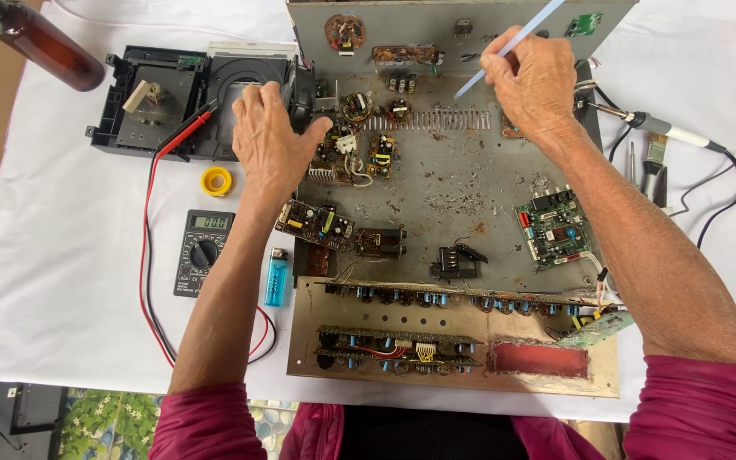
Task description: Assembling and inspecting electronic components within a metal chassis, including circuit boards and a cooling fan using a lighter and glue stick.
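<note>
White cloth covers the worktop (pixel 61 255) under an opened metal chassis (pixel 470 187). Left hand (pixel 270 140) rests half-open, steadying small circuit boards (pixel 342 153); right hand (pixel 534 81) pinches a translucent stick (pixel 513 44) over the rear panel, tip angled down.

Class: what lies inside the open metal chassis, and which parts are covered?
Inside the chassis lie small circuit boards and a green board. The left hand covers its left corner; the right hand covers the back right.

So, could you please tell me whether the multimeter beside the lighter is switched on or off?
On. The multimeter has digits lit on its small grey display, left of the blue lighter.
</note>
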